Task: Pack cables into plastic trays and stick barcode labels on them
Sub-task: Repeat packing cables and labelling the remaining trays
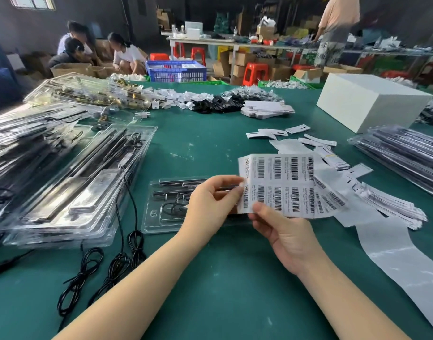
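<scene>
Two rows of white barcode labels on a backing sheet (281,186), held up over the green table (210,148). Pinched at the near edge by the right hand (284,238); left edge nipped between the left hand (211,204) fingers. Just beyond, partly hidden: clear plastic tray (161,212) with black cable, flat on the table. Far left, stacked filled trays (70,182); near left, loose black cables (107,268). Far right, white box (367,101).

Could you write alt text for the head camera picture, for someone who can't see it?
Two hands hold a barcode label sheet above a clear plastic tray on a green table; the left hand pinches its edge, the right hand grips below.
</scene>
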`<state>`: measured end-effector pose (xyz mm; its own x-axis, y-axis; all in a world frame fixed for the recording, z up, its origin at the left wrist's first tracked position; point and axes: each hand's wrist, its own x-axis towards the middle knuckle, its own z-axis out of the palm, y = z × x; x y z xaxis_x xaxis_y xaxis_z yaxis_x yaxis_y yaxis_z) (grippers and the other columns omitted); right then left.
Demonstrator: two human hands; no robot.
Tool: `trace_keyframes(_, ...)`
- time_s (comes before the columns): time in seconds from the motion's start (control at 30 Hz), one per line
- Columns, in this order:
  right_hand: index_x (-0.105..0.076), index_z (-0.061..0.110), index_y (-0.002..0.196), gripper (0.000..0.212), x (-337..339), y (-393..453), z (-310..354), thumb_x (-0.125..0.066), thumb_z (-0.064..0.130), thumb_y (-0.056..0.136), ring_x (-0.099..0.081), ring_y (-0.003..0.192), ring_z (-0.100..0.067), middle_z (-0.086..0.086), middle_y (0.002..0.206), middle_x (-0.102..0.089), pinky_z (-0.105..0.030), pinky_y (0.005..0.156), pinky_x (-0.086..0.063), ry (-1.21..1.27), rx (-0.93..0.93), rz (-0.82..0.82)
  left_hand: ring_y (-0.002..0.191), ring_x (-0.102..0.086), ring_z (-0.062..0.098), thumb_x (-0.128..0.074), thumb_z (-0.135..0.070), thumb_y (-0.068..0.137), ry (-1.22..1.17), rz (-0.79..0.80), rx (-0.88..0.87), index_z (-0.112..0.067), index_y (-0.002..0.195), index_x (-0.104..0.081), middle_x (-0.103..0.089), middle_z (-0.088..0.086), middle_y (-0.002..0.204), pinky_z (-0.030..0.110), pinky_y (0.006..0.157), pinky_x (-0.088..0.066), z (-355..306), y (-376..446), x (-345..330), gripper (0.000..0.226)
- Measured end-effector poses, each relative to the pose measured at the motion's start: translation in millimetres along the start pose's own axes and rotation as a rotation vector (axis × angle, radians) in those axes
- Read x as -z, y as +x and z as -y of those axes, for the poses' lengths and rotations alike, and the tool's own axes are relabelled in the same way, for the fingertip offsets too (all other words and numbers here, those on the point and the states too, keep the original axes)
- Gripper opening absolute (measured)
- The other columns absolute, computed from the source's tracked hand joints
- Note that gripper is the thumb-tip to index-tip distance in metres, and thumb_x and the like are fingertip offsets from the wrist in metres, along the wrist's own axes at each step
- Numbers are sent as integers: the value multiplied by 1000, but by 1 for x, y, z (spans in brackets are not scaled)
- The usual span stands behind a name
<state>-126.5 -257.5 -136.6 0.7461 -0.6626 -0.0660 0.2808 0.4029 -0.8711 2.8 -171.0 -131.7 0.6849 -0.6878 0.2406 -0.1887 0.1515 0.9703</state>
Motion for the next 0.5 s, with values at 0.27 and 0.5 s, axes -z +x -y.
trace_keyframes(0.27, -65, 13, 116, 44, 3, 2, 0, -72, 16, 72, -71, 95, -20, -6, 109, -73, -26, 70, -57, -14, 172, -94, 93, -67, -2, -70, -27, 86, 252, 219, -183, -32, 113, -70, -72, -20, 99, 27, 86, -54, 0, -13, -11, 28)
trace_keyframes(0.5, -62, 9, 121, 51, 2, 2, -1, -74, 24, 73, -70, 99, -25, -10, 109, -72, -30, 76, -57, -145, 217, -89, 103, -67, 6, -65, -21, 92, 71, 283, -59, -21, 111, -73, -73, -11, 103, 27, 93, -52, -1, -10, -6, 21)
